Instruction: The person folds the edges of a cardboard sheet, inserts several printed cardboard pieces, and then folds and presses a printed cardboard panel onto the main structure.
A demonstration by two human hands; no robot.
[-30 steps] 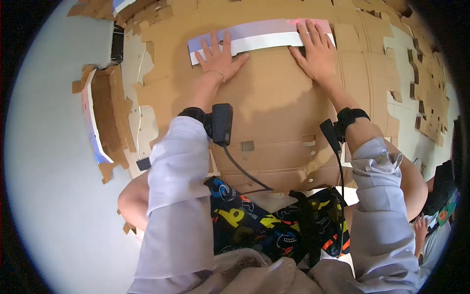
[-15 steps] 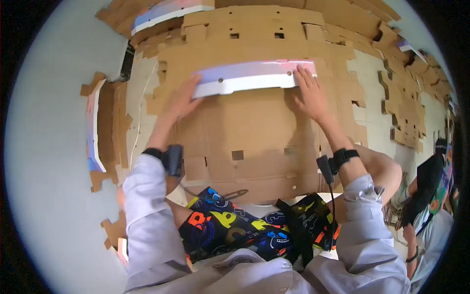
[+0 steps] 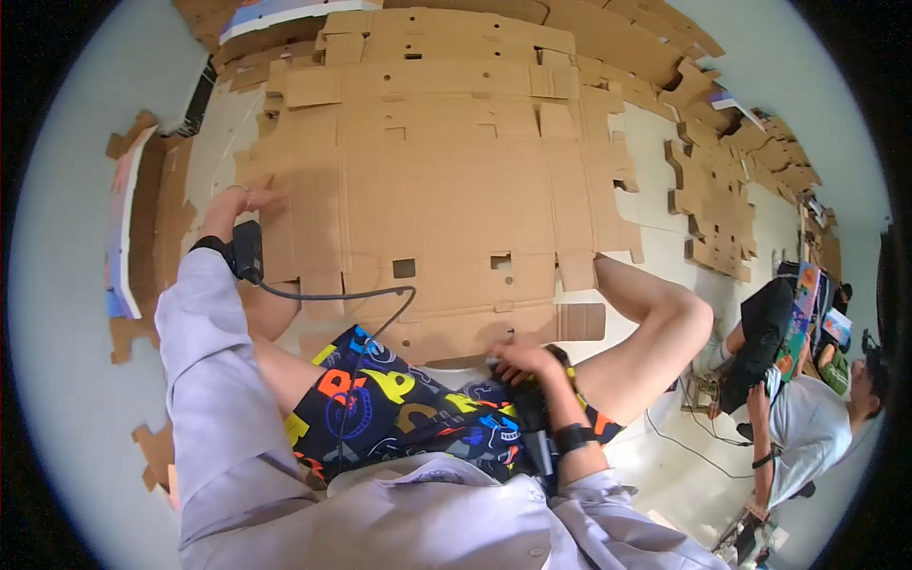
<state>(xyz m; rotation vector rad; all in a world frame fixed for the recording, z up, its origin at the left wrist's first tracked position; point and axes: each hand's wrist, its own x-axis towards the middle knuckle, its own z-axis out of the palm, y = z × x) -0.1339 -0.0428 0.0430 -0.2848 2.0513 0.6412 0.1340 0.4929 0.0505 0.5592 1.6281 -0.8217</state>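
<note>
My left hand (image 3: 262, 196) reaches over the left side of a large flattened cardboard sheet (image 3: 446, 190), fingers stretched to the right, holding nothing. Near my lap, my right hand (image 3: 524, 357) is curled at the sheet's front edge, over a black pouch or strap (image 3: 532, 418); its fingers are blurred, and what they hold cannot be made out. A black cable (image 3: 370, 293) runs from the device (image 3: 247, 251) on my left wrist down to my lap. The sheet has several slots and small holes.
A white and purple-blue strip (image 3: 285, 17) lies at the top left, another (image 3: 125, 228) stands at the far left. More cut cardboard (image 3: 712, 195) lies on the right. A co-worker (image 3: 807, 427) sits at the lower right, beside cables on the floor.
The long purple and white strip has left both hands and the middle of the cardboard. My left hand has moved left and down; my right hand has come back to my lap.
</note>
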